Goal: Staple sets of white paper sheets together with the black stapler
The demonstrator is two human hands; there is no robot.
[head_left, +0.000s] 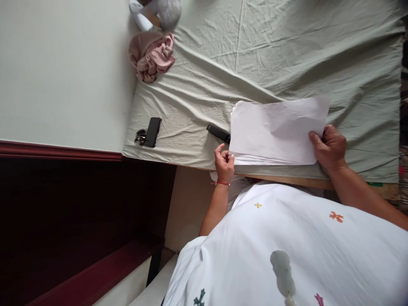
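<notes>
the stack of white paper (277, 134) lies squared on the bed sheet (287, 55), left hand (225, 163) pinching its corner, right hand (330, 146) gripping the opposite edge, no sheet yet separated.

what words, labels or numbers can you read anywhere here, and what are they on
None can be read.
The stack of white paper held by the left hand and right hand shows a blank top sheet.
The black remote and black device on the green sheet show no legible marking.
The white shirt bears only small cross motifs.
</notes>
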